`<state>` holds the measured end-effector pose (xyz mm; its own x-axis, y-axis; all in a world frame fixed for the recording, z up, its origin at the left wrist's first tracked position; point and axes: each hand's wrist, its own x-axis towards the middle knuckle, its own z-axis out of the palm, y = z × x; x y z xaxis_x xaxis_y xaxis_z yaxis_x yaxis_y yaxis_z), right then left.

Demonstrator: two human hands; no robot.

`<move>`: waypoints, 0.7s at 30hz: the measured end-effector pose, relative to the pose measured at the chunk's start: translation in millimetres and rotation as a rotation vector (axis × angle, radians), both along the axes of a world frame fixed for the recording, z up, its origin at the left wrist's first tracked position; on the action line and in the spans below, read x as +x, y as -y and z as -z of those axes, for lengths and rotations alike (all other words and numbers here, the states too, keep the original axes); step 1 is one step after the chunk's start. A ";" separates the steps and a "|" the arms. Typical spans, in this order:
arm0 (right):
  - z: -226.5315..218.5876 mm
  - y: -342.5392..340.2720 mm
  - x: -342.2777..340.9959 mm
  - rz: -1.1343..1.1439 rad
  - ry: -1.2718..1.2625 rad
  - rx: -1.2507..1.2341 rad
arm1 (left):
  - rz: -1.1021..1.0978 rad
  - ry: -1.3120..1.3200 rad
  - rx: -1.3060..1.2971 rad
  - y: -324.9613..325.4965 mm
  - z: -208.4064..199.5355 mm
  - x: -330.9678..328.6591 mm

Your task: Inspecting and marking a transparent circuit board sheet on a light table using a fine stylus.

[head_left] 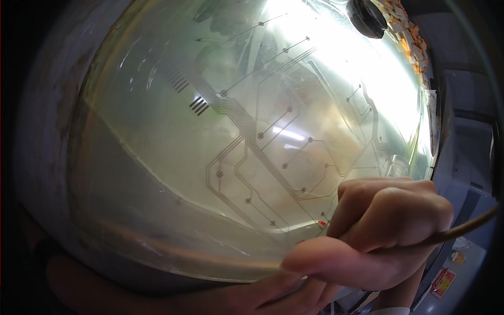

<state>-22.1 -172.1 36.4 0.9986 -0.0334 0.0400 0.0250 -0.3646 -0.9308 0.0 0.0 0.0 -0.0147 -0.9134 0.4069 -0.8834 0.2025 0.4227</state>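
A clear flexible sheet (173, 142) printed with thin dark circuit lines and small round pads lies spread across a brightly lit surface. At its lower right edge my right hand (394, 226) is closed in a fist. A brown cord (467, 223) runs from the right rim into that fist; whatever it joins is hidden inside the fingers. Right by the curled fingers, a tiny red spot (321, 223) shows on the sheet. From the lower left my left hand (268, 294) reaches along the sheet's near edge, fingers stretched out, their ends partly hidden below the right hand.
A black round object (367, 18) stands at the far right. Beside it is a heap of small orange and white pieces (409, 39). A small clear cup-like piece (397, 165) sits just beyond my right hand. Farther right, a red and yellow packet (443, 283) lies on a grey surface.
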 end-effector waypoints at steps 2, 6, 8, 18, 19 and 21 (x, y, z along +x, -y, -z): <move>0.2 1.0 -9.0 0.036 -0.029 0.073 | -0.011 0.046 -0.052 0.4 -0.3 -1.5; 2.3 -11.5 -4.2 0.380 -0.130 0.385 | -0.072 0.040 -0.118 8.6 9.7 -3.8; 15.9 -5.8 -9.6 0.378 -0.082 0.442 | -0.088 -0.075 -0.065 6.0 3.5 -2.5; -21.4 -6.9 9.8 0.306 0.051 0.193 | 0.108 0.307 -0.119 8.0 -2.2 26.7; -20.0 -7.3 12.0 0.307 0.081 0.149 | 0.102 0.278 -0.093 5.4 -2.2 27.5; -24.2 -7.5 15.2 0.324 0.141 0.033 | 0.098 0.253 -0.092 2.9 -3.5 28.1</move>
<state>-6.9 -164.6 60.6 0.9206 -0.3513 0.1704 0.0423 -0.3442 -0.9379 28.1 -2.9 3.5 -0.2124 -0.8619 0.4604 -0.9328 0.3192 0.1671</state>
